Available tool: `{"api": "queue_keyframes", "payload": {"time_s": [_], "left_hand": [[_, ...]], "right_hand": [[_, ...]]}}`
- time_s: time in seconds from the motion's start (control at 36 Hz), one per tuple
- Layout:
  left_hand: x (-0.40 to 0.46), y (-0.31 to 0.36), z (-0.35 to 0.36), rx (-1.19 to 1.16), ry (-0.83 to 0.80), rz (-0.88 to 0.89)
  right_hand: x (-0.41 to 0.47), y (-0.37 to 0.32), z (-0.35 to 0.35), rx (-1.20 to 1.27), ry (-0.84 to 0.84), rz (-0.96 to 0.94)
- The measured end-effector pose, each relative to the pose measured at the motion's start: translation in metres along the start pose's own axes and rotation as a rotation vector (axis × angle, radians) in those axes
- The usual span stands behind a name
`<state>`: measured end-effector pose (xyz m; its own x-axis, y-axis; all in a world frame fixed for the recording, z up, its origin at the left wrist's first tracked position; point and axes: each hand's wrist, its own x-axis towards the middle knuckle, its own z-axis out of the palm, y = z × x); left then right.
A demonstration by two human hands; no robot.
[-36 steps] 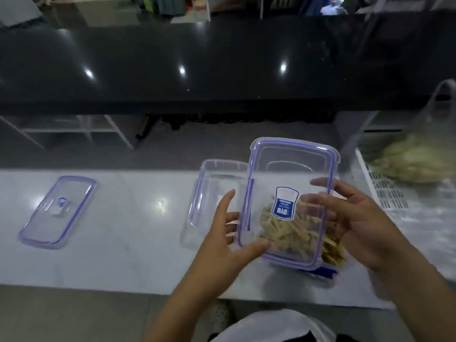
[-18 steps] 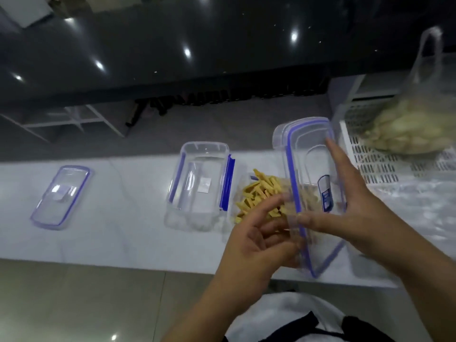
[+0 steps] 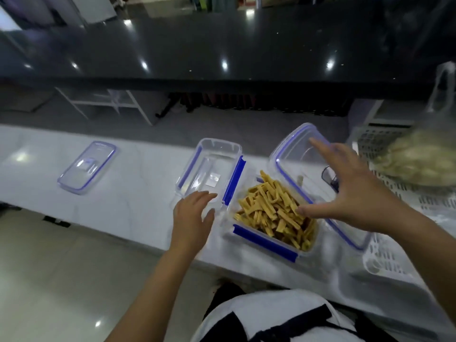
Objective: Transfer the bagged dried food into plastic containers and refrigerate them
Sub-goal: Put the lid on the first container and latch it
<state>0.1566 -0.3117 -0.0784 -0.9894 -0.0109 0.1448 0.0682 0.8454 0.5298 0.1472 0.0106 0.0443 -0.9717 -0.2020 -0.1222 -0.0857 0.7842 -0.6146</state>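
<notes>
Our right hand (image 3: 352, 191) is spread wide, fingers straight, over the clear rectangular plastic lid with the blue seal (image 3: 306, 169); whether it touches the lid we cannot tell, and the lid sits tilted beside the container rather than on it. Our left hand (image 3: 193, 213) is relaxed and holds nothing, hovering by the near end of the empty clear plastic container with blue clips (image 3: 209, 172). Between our hands, on the white marble desk (image 3: 128, 193), stands the clear container filled with yellow dried food strips (image 3: 274, 213), uncovered. A second clear lid (image 3: 86, 167) lies well apart at left. The thin plastic bag of pale dried food (image 3: 417, 161) rests on the white slotted tray (image 3: 394, 201). We judge one container filled but unsealed, one bag untransferred, nothing refrigerated.
</notes>
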Motion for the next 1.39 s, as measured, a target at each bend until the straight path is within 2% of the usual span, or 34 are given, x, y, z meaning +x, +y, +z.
{"api": "queue_keyframes", "payload": {"time_s": [0.17,0.36,0.47,0.56,0.67,0.83,0.89,0.97,1.14,1.28,1.39], "left_hand": [[0.004,-0.028,0.016,0.209,0.093,0.134],[0.017,-0.037,0.008,0.267,0.146,0.097],[0.023,-0.045,-0.002,0.242,0.174,-0.005],[0.012,-0.03,-0.007,0.074,0.205,-0.127],[-0.023,0.017,-0.004,-0.405,0.182,-0.344],[-0.048,0.057,0.021,-1.124,-0.161,-0.935],[-0.049,0.06,0.027,-1.29,-0.253,-1.044],[-0.047,0.062,0.033,-1.37,-0.347,-1.07],[-0.047,0.067,0.039,-1.368,-0.243,-1.05],[-0.044,0.067,0.031,-1.283,-0.233,-0.963],[-0.031,0.061,0.026,-1.251,-0.244,-0.962]], "right_hand": [[0.02,0.003,0.04,-0.401,-0.157,-0.048],[0.04,0.001,0.083,-0.442,-0.242,-0.087],[0.037,-0.004,0.108,-0.548,-0.273,-0.125],[0.037,-0.007,0.119,-0.574,-0.231,-0.133],[0.046,-0.007,0.12,-0.556,-0.237,-0.127],[0.051,-0.005,0.119,-0.518,-0.209,-0.123],[0.052,-0.006,0.12,-0.519,-0.197,-0.116],[0.051,-0.006,0.122,-0.521,-0.177,-0.108],[0.051,-0.005,0.121,-0.472,-0.203,-0.075],[0.043,-0.004,0.121,-0.457,-0.205,-0.032],[0.039,-0.006,0.122,-0.427,-0.173,0.011]]}}
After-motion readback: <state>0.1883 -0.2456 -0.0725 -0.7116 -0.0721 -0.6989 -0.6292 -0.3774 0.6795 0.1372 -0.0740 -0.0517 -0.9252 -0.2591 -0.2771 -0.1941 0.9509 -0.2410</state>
